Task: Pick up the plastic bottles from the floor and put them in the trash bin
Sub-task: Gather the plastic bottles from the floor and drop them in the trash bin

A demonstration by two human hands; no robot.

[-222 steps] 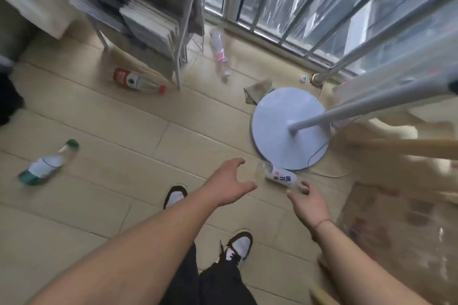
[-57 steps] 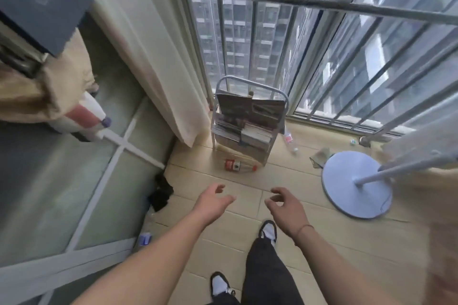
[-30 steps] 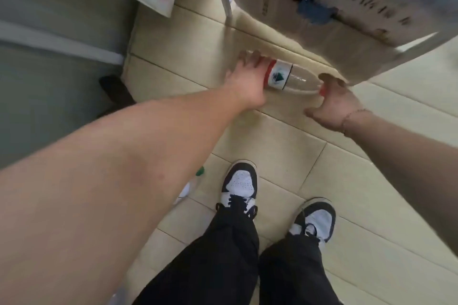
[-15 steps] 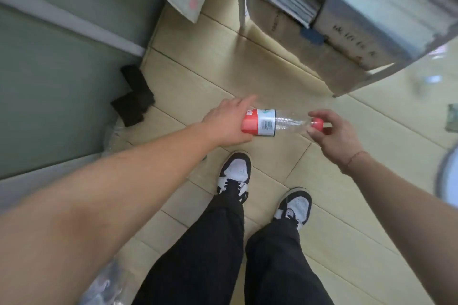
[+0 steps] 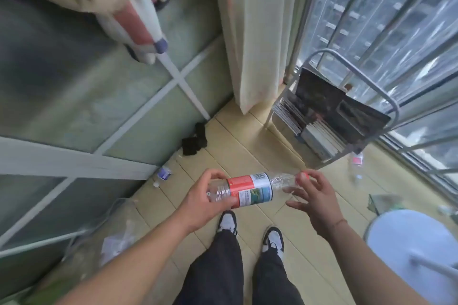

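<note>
Lower left of the frame is blurring out: a clear plastic bag (image 5: 116, 238) is sitting there, contents hard to make out. A pale round base (image 5: 406, 238) at lower right is getting cut off by the frame edge. A second bottle (image 5: 356, 161) is lying on the floor at centre right beside the metal rack (image 5: 329, 116), partly washed out. A third bottle (image 5: 164, 174) is lying by the wall at centre left, small and blurry.

Left hand (image 5: 205, 202) is reaching in from lower left, fingers wrapping tight around the base end of the red-labelled bottle (image 5: 250, 189), holding it sideways in the middle of the frame above the shoes (image 5: 250, 230). Right hand (image 5: 313, 199) is coming in from lower right, fingers spreading apart; fingertips (image 5: 301, 177) are sitting at the red cap (image 5: 305, 174), but whether they are actually pinching it is unclear.
</note>
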